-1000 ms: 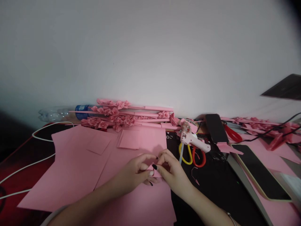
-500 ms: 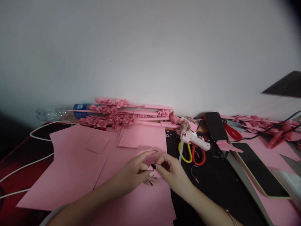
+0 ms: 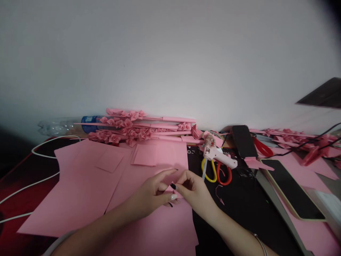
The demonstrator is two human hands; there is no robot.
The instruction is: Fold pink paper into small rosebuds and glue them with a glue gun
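Note:
Between my two hands is a small piece of pink paper (image 3: 179, 192), partly hidden by the fingers. My left hand (image 3: 154, 192) grips its left side, thumb on top and fingers underneath, with the index finger stretched out above. My right hand (image 3: 195, 192) pinches the paper's upper edge between thumb and index finger. Beneath both hands lie large pink sheets (image 3: 160, 227). A small stack of pink paper squares (image 3: 145, 155) rests on them just beyond my hands, and a single pink square (image 3: 109, 160) lies farther left.
Folded pink paper flowers on stems (image 3: 128, 133) lie along the wall beside a plastic bottle (image 3: 60, 126). Right of my hands are a glue gun (image 3: 220, 156), scissors (image 3: 224, 174), a dark phone (image 3: 243, 142) and a larger phone (image 3: 293, 190). A white cable (image 3: 44, 181) runs at left.
The small paper has tilted in my fingers, and a folded, pointed corner now shows under my right thumb. Both hands stay in nearly the same place; the view has shifted slightly.

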